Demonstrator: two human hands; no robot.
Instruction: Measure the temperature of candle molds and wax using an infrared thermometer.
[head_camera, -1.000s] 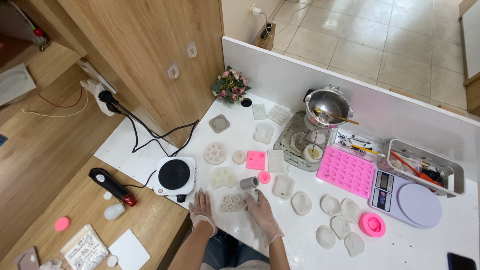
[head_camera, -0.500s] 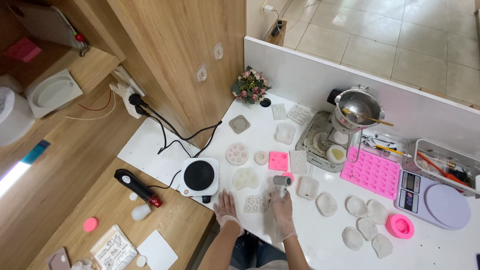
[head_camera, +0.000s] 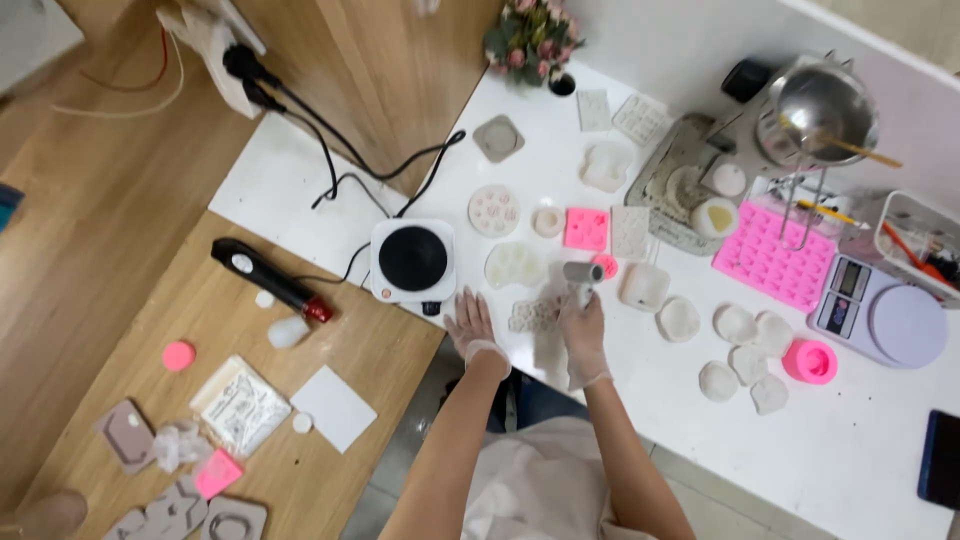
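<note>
Gripping a small grey cylindrical tool (head_camera: 583, 272) in closed fingers, the right hand (head_camera: 583, 325) works over a pale flat mould (head_camera: 533, 317) at the white bench's (head_camera: 620, 440) near edge. The left hand (head_camera: 472, 325) lies beside it, fingers spread flat, just below the small hot plate (head_camera: 412, 260).
</note>
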